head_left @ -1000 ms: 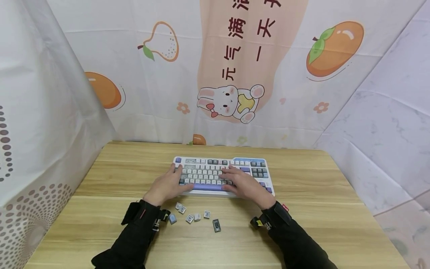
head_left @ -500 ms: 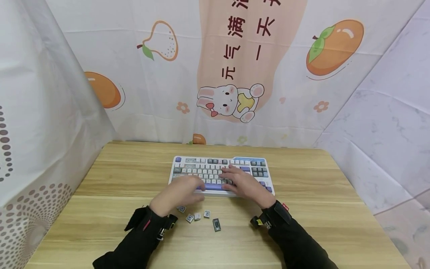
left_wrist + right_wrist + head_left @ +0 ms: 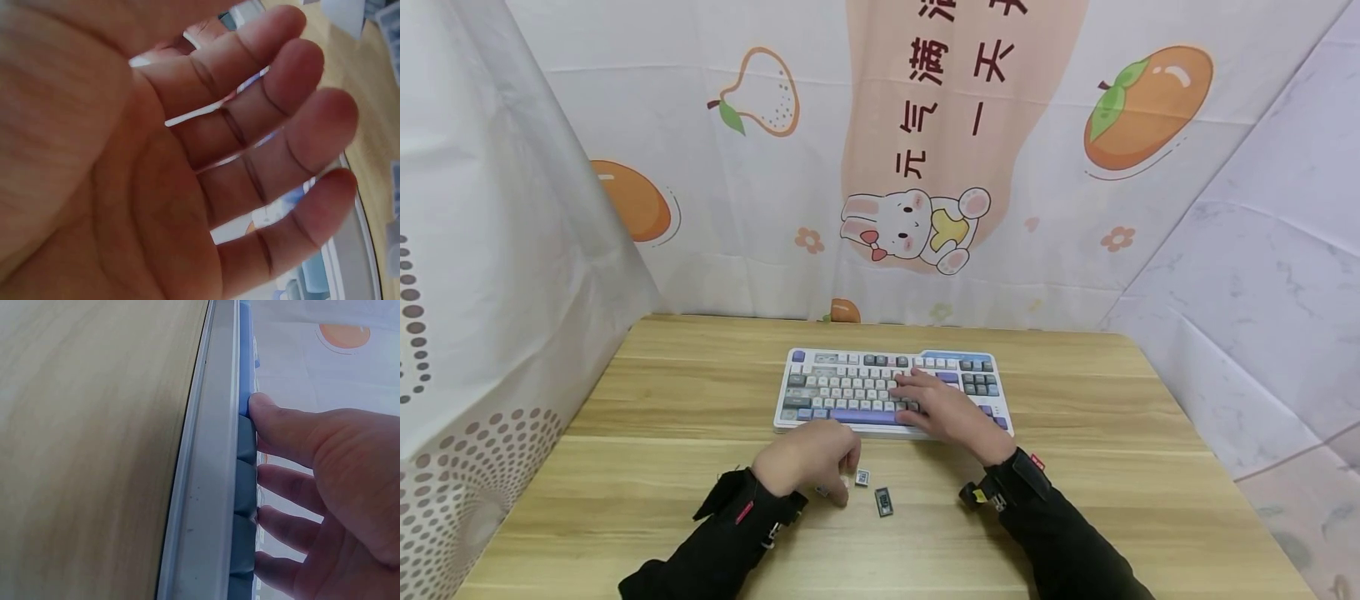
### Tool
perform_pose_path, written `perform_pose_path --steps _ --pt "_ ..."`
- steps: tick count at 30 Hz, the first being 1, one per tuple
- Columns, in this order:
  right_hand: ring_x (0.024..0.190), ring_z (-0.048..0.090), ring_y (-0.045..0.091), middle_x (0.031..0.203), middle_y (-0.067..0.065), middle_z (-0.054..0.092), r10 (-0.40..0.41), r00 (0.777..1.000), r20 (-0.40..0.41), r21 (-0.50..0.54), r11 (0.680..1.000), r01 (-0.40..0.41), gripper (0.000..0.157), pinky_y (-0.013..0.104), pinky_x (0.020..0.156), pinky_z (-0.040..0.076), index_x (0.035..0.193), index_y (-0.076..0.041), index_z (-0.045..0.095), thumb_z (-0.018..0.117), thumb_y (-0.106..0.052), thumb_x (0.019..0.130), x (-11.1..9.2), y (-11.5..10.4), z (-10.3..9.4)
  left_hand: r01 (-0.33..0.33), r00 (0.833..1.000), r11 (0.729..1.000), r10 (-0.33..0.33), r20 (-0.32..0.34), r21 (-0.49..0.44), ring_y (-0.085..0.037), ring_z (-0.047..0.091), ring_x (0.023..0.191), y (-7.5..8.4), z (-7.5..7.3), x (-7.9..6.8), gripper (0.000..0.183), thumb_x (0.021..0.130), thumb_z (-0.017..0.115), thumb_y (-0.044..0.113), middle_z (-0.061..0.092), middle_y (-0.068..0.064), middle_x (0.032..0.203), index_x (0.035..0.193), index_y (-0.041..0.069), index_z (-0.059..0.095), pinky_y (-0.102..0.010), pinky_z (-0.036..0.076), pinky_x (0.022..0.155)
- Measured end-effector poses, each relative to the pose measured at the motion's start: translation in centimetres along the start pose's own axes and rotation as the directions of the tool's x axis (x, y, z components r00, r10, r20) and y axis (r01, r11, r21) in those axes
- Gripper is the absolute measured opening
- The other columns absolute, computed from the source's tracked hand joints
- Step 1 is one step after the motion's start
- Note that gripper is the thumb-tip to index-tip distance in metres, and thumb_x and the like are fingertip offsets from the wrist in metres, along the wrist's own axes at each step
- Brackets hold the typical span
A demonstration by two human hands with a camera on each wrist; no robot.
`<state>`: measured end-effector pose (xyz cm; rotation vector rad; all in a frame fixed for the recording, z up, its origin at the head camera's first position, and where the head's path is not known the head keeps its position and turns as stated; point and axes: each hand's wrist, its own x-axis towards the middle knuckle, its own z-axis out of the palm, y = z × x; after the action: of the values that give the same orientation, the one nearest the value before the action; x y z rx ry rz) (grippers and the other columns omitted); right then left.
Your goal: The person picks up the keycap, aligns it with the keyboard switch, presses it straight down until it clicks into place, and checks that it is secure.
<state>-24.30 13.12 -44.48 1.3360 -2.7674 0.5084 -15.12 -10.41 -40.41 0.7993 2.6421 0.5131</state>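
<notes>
On the wooden table lies a white keyboard (image 3: pixel 838 395) with white, grey and purple keys. My left hand (image 3: pixel 808 457) is low over the table in front of it, fingers bent loosely downward above several loose keycaps (image 3: pixel 342 14), some of which it hides in the head view. In the left wrist view the fingers stand apart and nothing shows in the palm. A small light keycap (image 3: pixel 862 478) and a longer dark keycap (image 3: pixel 883 502) lie just right of that hand. My right hand (image 3: pixel 951 415) rests on the right half of the keyboard, thumb (image 3: pixel 265 412) at the purple space bar and fingertips on the keys.
The wooden table (image 3: pixel 1097 467) stretches out to both sides of the keyboard. Behind it hangs a printed white cloth (image 3: pixel 752 200) with fruit and a rabbit. More cloth (image 3: pixel 497 275) hangs along the left side.
My left hand has lifted off the keyboard's left keys and come down toward the body and rightward, over the loose keycaps. The right hand stays in place on the keyboard.
</notes>
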Motion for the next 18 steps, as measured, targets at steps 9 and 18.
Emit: perform_pose_path --steps 9,18 --pt "0.130 0.038 0.037 0.137 0.014 0.051 0.014 1.000 0.005 0.003 1.000 -0.014 0.039 0.047 0.103 0.032 0.123 -0.011 0.063 0.060 -0.034 0.092 -0.03 -0.07 -0.07 0.066 0.998 0.998 -0.067 0.017 0.021 -0.009 0.046 0.059 0.38 0.42 -0.03 0.024 0.059 0.081 0.009 0.051 0.009 0.066 0.070 0.015 0.061 -0.027 0.040 0.053" --pt "0.130 0.038 0.037 0.137 0.015 0.051 0.013 1.000 0.005 0.012 1.000 -0.013 0.039 0.048 0.104 0.031 0.123 -0.011 0.064 0.060 -0.034 0.092 -0.06 -0.04 -0.03 0.088 0.996 0.996 -0.088 0.012 0.014 -0.008 0.046 0.054 0.11 0.70 0.03 0.021 0.060 0.074 0.001 0.051 0.009 0.062 0.066 0.015 0.060 -0.026 0.037 0.049"
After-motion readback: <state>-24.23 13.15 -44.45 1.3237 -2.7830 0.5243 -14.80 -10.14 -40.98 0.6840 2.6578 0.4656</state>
